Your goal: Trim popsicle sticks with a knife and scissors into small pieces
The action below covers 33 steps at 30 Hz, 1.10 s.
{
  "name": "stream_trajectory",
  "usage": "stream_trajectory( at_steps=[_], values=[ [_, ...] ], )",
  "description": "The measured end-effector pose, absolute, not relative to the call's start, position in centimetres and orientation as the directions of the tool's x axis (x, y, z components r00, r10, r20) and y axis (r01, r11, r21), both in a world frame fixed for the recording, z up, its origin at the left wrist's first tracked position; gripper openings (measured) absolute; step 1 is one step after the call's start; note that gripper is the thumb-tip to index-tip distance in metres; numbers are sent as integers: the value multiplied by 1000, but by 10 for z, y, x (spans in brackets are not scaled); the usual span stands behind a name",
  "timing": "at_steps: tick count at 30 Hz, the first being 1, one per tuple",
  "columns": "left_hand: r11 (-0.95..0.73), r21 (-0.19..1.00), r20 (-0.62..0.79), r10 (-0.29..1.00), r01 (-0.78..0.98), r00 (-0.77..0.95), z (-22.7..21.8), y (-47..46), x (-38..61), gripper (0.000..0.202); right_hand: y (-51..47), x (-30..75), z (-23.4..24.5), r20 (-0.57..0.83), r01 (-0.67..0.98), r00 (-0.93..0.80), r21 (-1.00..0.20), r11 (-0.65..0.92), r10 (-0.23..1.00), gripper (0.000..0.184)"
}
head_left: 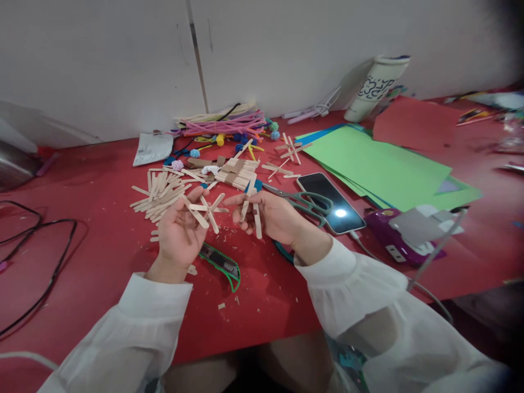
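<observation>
My left hand (pixel 180 229) is raised palm up above the red table (pixel 102 262), its fingers pinched on a star of crossed wooden craft sticks (pixel 208 210). Just to the right, my right hand (pixel 272 215) is closed on two or three loose craft sticks (pixel 254 215) that hang down from the fingers. Both hands nearly touch at the fingertips. Behind the left hand lies a loose pile of craft sticks (pixel 161 194). A glued panel of sticks (pixel 237 172) lies behind both hands.
Green-handled scissors (pixel 307 202), a lit phone (pixel 331 202), a purple glue gun (pixel 393 234) and green paper sheets (pixel 380 166) lie to the right. A green utility knife (pixel 223 265) sits below my hands. Pipe cleaners and pompoms (pixel 229 128) lie at the back. Black cables (pixel 45 245) run on the left.
</observation>
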State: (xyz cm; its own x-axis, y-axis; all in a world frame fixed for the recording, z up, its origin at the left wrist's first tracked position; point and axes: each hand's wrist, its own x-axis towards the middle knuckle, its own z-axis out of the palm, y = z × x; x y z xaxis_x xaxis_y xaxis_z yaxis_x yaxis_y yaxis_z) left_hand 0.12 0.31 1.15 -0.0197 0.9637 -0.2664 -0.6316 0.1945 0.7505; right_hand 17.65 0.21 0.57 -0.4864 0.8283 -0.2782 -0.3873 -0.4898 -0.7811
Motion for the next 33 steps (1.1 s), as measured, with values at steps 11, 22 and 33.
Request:
stream_trajectory(
  at_steps=[11, 22, 33],
  values=[
    [218, 728, -252, 967, -651, 42, 11, 1, -2, 34, 1, 174, 2, -290, -287, -400, -861, -419, 869, 33],
    [228, 724, -266, 963, -651, 42, 11, 1, -1, 33, -2, 168, 4, -338, -236, -337, -873, -427, 879, 25],
    [241, 687, -323, 946, -685, 8, 12, 1, 0, 36, 0, 172, 1, -292, -308, -508, -817, -488, 810, 40]
  ],
)
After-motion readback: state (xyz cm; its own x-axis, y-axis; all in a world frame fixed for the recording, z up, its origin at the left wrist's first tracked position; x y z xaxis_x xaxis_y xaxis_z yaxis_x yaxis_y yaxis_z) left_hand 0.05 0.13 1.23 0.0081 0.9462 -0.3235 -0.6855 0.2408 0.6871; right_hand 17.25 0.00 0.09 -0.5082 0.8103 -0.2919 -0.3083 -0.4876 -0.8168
